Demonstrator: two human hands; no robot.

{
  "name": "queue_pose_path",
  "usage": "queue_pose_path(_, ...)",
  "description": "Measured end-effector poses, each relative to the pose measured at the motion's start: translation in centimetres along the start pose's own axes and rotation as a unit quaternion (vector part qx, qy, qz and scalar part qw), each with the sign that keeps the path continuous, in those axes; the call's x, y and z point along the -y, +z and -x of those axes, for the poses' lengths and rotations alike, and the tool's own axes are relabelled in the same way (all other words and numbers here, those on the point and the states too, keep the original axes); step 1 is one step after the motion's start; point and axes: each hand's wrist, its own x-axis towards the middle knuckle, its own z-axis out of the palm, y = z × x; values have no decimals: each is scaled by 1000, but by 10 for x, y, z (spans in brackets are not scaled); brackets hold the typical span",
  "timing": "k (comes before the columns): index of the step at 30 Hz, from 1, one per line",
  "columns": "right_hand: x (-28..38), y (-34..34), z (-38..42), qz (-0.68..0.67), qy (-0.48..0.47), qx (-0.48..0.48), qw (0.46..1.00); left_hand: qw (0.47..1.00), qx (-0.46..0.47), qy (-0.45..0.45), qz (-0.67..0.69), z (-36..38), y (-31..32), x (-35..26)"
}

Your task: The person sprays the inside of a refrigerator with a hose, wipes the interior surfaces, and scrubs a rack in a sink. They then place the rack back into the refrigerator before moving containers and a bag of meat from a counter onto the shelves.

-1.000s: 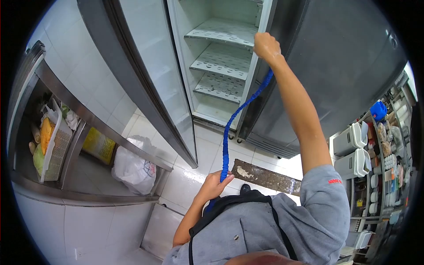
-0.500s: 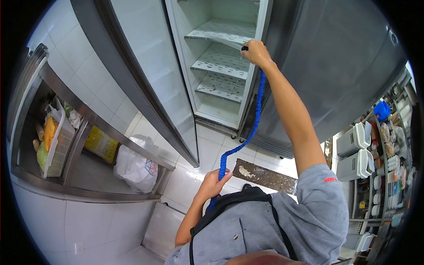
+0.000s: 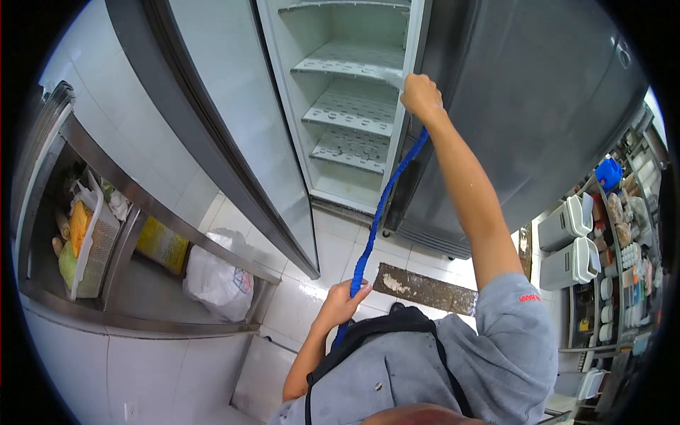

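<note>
A blue ribbed hose (image 3: 381, 205) runs from my waist up to the refrigerator. My left hand (image 3: 340, 303) is closed around its lower part, close to my body. My right hand (image 3: 423, 95) is raised at the right edge of the open refrigerator (image 3: 347, 120), gripping the hose's upper end. The nozzle there is hidden behind my fingers. A faint whitish spray shows just left of that hand. Inside, perforated white shelves (image 3: 350, 113) look wet.
The refrigerator's glass door (image 3: 234, 120) swings wide on the left. A grey steel cabinet (image 3: 524, 127) stands to the right. A metal shelf unit at lower left holds a vegetable basket (image 3: 99, 244) and a white plastic bag (image 3: 219, 276). A drain channel (image 3: 425, 287) crosses the tiled floor.
My right hand has shifted slightly right and down and turned, hiding the black nozzle. The hose has straightened between my hands. The spray looks shorter; the left hand stays nearly still.
</note>
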Motion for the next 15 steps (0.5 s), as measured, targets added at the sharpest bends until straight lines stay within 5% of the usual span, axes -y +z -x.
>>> queue_pose_path(15,20,23,17,-7,35,-19,999,1000,-13,-20,14,10,-18,11)
